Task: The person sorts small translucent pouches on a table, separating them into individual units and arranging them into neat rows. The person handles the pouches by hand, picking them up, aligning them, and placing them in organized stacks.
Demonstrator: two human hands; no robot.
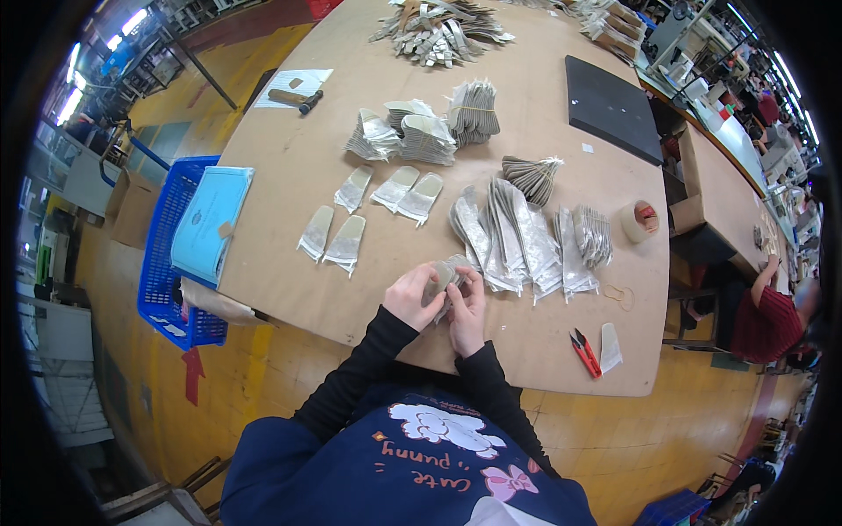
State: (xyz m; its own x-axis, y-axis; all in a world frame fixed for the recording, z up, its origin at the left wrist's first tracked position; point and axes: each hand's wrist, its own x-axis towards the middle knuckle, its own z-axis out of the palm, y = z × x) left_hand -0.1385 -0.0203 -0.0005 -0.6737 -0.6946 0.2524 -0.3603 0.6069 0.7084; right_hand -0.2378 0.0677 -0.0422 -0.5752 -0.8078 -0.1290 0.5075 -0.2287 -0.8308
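Note:
Near the table's front edge, my left hand (409, 296) and my right hand (467, 314) are closed together on several small tongue-shaped fabric pieces (445, 274), grey with pale edges. The fingers cover much of them. Ahead and to the left lie loose pieces of the same shape (346, 243), singly and in overlapping pairs. Behind those stand stacks of such pieces (427, 138), one bundled with a band. Just right of my hands, long pale curved pieces (519, 237) lie fanned in a row, beside a shorter stack (592, 237).
Red-handled thread snips (586, 355) and a single piece (610, 349) lie at the right, near a rubber band (619, 296) and a tape roll (639, 221). A hammer (298, 98), a black board (612, 107) and a blue crate (158, 263) are farther out. Another person (767, 320) sits at right.

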